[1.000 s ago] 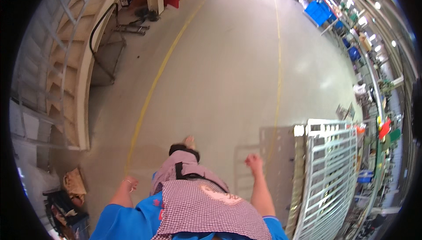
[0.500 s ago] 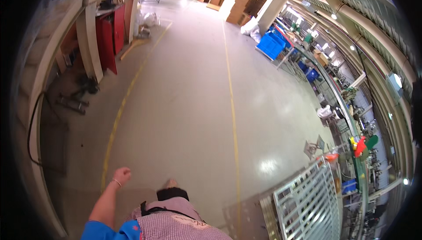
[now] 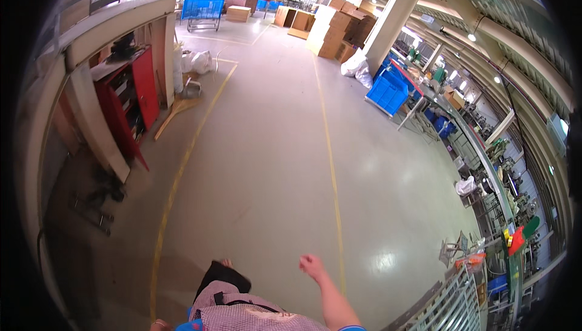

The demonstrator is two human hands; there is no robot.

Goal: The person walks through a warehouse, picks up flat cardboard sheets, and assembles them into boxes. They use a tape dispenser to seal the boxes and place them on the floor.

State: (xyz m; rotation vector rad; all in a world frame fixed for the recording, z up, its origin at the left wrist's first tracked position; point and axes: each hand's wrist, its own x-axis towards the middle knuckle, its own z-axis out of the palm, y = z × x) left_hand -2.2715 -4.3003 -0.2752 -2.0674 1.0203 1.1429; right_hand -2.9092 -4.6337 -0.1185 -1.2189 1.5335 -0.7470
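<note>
So, both hands look like they're just along for the walk. The right hand [image 3: 310, 267] hangs out over the floor [image 3: 273, 167], just inside the right yellow line [image 3: 329, 149], with the fingers looking curled and nothing visible in them; too small to tell whether it's slack or clenched. The left hand [image 3: 160, 325] is mostly cut off at the bottom edge near the left yellow line [image 3: 182, 167], so I can't tell what it's doing. My guess is the arms are out for balance, since one foot [image 3: 226, 262] is forward.

Closest thing between them is the checked apron [image 3: 257, 314], worn at the front, presumably to save the clothes.

Everything else sits off to the sides, probably so people can walk between the lines: red cabinet [image 3: 146, 88] on the left, metal rack [image 3: 450, 302] low on the right, blue bin [image 3: 389, 91] farther up. White bags [image 3: 356, 67] slump by the column [image 3: 395, 13] (handy thing to lean on), with boxes [image 3: 332, 31] stacked just beyond.
</note>
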